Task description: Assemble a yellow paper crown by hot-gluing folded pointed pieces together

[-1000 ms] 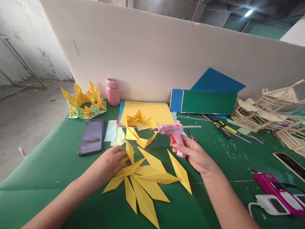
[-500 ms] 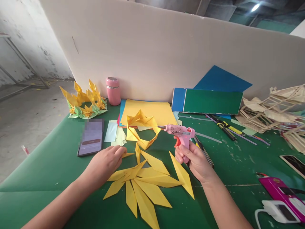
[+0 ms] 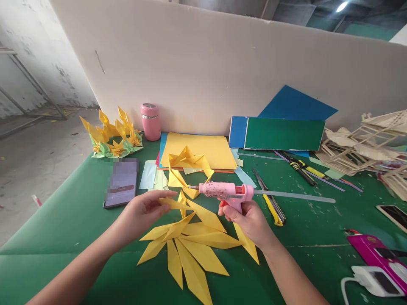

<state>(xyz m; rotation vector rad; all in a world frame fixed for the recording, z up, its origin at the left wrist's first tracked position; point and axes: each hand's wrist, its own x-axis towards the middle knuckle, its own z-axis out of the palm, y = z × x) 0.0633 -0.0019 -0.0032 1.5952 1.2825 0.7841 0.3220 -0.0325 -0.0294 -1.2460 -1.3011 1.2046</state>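
My right hand (image 3: 246, 220) grips a pink hot glue gun (image 3: 222, 191) by its handle, a clear glue stick (image 3: 299, 196) sticking out of its back. The nozzle points left, near the front of a yellow folded-paper crown band (image 3: 176, 178). Between the thumb and fingers of my left hand (image 3: 148, 212) is a folded yellow paper piece (image 3: 176, 204), its tip pointing right below the nozzle. Whether the nozzle touches any paper I cannot tell. Under both hands several folded yellow paper petals (image 3: 203, 256) lie fanned out on the green table (image 3: 104, 271).
Behind are a paper stack (image 3: 219, 148), a pink thermos (image 3: 150, 122) and a finished-looking orange paper crown (image 3: 117, 137). A phone (image 3: 122, 186) lies left. A yellow utility knife (image 3: 274, 207), pliers (image 3: 299, 169), wooden stick models (image 3: 359, 144) and a magenta device (image 3: 378, 258) are right.
My right hand has brought the glue gun left and lower, showing more of the utility knife. My left hand has turned and lifted the folded yellow paper piece toward the nozzle.
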